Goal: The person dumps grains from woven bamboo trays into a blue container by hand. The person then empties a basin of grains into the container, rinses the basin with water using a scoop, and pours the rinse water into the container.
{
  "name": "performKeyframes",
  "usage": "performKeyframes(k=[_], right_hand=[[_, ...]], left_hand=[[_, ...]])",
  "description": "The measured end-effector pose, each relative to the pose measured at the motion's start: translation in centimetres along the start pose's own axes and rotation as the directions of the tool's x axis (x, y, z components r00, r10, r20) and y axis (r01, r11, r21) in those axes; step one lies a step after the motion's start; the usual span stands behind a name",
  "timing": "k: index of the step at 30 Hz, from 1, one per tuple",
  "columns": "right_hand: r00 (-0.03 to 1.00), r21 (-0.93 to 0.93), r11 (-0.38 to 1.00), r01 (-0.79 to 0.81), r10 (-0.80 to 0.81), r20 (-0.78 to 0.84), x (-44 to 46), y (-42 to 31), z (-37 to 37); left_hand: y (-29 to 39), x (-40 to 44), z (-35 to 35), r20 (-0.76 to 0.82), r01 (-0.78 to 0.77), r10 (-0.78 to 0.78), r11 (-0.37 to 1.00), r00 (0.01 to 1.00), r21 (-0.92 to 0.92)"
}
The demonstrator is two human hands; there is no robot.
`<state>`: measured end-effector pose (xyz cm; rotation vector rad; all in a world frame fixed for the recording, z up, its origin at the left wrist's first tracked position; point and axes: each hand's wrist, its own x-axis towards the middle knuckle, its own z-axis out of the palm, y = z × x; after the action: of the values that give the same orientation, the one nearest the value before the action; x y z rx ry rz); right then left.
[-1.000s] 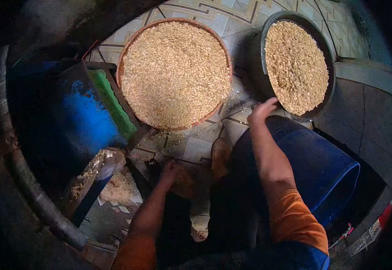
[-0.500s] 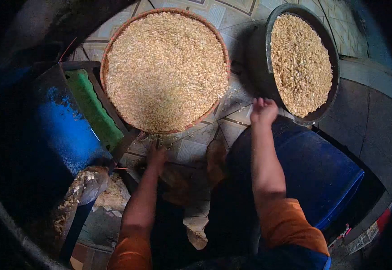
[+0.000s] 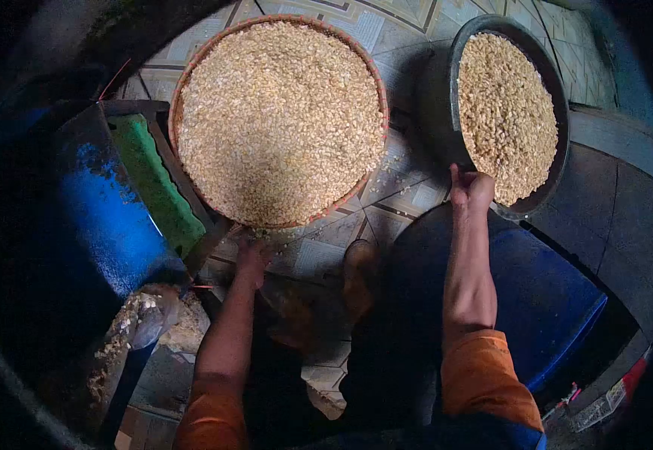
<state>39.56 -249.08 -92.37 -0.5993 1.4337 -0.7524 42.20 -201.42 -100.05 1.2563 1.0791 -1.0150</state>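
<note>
Your right hand [image 3: 473,190] looks clamped on the dark basin [image 3: 455,90]
Basin's far right, gripped at its near-left rim; mouth faces up, oval from here, long axis far-left to near-right. Your left hand [image 3: 251,259] is at the near edge of the round basket [image 3: 383,112], can't tell if those fingers grip. One basin, one basket, both full of pale grain [image 3: 281,112].

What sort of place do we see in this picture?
It seems to be a food-processing workroom, judging by the basket and the tub, both full of grain-like bits, and the blue drum.
</note>
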Motion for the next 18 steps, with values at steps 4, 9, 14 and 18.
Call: performKeyframes(k=[4, 9, 14, 18], right_hand=[[0.997, -0.071, 0.997, 0.039, -0.034, 0.063, 0.5, 0.1, -0.5], [0.989, -0.133, 0.990, 0.042, -0.022, 0.150, 2.8, 2.2, -3.3], [0.974, -0.257, 0.946, 0.200, -0.219, -0.049, -2.2, 4.4, -3.5], [0.982, 0.240, 0.965, 0.111, -0.070, -0.174, -8.3, 0.9, -0.2]], left_hand=[[0.5, -0.5, 0.8, -0.008, -0.004, 0.003, 0.996, 1.000, -0.093], [-0.3, 1.2, 0.0, 0.137, -0.146, 0.191, 0.947, 0.972, -0.285], [-0.3, 4.2, -0.5, 0.110, -0.132, 0.148, 0.980, 0.983, -0.147], [-7.1, 12.4, -6.7, 0.331, -0.474, 0.340, 0.674, 0.880, 0.567]])
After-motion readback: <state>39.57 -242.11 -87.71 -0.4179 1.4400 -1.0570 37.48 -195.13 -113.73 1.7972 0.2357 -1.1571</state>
